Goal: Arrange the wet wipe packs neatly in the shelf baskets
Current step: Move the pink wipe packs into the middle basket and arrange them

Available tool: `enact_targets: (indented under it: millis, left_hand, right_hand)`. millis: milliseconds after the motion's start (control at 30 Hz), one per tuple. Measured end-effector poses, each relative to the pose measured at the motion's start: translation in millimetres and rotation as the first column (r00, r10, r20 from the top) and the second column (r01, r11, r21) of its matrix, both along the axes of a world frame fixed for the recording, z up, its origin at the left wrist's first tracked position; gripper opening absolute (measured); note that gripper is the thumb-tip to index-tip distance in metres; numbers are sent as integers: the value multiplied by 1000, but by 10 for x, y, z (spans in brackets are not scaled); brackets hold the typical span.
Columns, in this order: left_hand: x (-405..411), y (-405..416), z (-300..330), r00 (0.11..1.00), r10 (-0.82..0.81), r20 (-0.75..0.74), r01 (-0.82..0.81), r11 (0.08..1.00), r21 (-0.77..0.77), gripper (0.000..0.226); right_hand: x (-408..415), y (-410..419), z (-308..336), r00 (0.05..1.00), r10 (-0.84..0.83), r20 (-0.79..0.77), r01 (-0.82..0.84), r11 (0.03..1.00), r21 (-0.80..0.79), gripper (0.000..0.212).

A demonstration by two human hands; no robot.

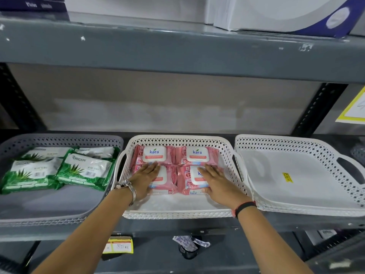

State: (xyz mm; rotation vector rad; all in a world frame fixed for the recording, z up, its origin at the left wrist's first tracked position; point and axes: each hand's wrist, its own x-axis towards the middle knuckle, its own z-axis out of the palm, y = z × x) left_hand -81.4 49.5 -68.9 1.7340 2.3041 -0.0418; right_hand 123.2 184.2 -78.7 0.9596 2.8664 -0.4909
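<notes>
Several pink Kara wet wipe packs [154,155] lie flat in two rows inside the middle white basket [177,210]. My left hand [144,178] rests flat, fingers together, on the front left pink pack [167,179]. My right hand [217,180] lies flat on the front right pink pack [189,178]. Neither hand grips anything. Several green and white Origami wet wipe packs [85,171] overlap loosely in the grey basket [59,214] on the left.
A white basket [296,210] with a yellow sticker [288,177] stands at the right, holding no packs. A grey shelf board [177,50] hangs above. Black uprights frame the bay. Price tags [118,247] hang on the shelf's front edge.
</notes>
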Motion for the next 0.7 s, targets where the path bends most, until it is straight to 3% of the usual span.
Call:
enact_targets:
  millis: [133,233,367,500,700]
  left_hand:
    - [-22,4,21,1000,-19,25,19,1000,-10,76]
    - [-62,27,104,989,-7,146,11,1000,-26,74]
    - [-93,183,226,956,94,277,-163,958,237,55]
    - [-75,414,134,966,222,133,-255,910,328,51]
    - [-33,531,-190,971,235,-50,-225,962,157,56]
  right_hand:
    - [-9,-3,23,999,-2,36,2,1000,-22,66]
    - [-30,46,120,999,18,45,-17,999,-27,64]
    - [-248,148,238,988,-58,-142,83,981,173,53]
    - [-517,226,179,984,-157,-86,166,980,114,53]
    - [-590,278,-43,987,-162,3,161,984,80,55]
